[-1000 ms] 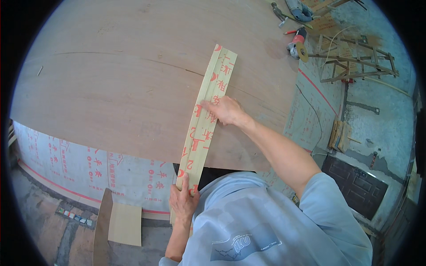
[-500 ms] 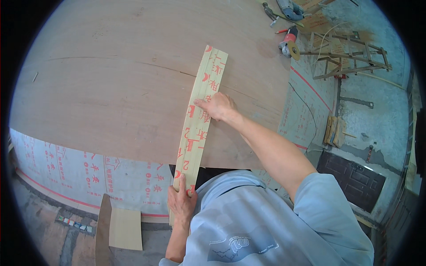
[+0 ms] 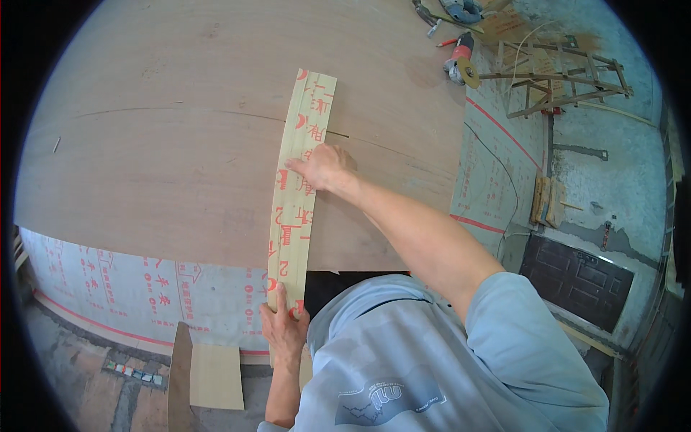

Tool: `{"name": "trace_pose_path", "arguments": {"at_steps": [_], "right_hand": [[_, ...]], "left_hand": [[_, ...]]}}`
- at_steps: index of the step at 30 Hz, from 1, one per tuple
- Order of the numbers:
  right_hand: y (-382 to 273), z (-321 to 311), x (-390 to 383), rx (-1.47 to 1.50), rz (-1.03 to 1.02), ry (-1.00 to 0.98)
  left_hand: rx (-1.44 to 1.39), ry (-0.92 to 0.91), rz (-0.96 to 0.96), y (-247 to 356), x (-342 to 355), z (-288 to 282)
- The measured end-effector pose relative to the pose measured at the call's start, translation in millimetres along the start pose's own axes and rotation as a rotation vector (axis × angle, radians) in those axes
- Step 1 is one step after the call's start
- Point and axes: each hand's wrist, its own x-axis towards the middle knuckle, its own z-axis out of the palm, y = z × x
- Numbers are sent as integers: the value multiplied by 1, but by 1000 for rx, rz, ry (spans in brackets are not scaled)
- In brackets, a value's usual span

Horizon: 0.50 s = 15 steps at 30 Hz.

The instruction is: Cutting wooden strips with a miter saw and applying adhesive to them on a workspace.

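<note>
A long, narrow pale wooden board (image 3: 294, 216) with red printing on its face lies across the edge of a large plywood sheet (image 3: 180, 180). Its near end juts past that edge toward my body. My left hand (image 3: 286, 330) grips this near end, one finger stretched along the top face. Farther up, my right hand (image 3: 324, 167) holds the board at its right side, a finger or thumb pointing left across the face. The undersides of both grips are hidden.
An angle grinder (image 3: 461, 61), a red pencil (image 3: 447, 42) and a hammer (image 3: 425, 12) lie at the sheet's far right corner. Beyond them stands a wooden frame (image 3: 568, 75) on the floor. Pale offcut panels (image 3: 216, 376) are below left, and a dark door panel (image 3: 576, 281) lies right.
Both hands have shifted the board to the left across the plywood, and it now points more nearly straight away from me. The head view has moved slightly too.
</note>
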Motion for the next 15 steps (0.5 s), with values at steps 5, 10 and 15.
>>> {"name": "trace_pose_path", "arguments": {"at_steps": [5,10,15], "right_hand": [[3,-6,-5,16,-61,16],[-43,-2,4,-30,-106,15],[-42,20,-3,85,-208,27]], "left_hand": [[14,37,4,11,-3,3],[17,82,-42,-3,12,-20],[-40,37,-2,-28,19,-40]]}}
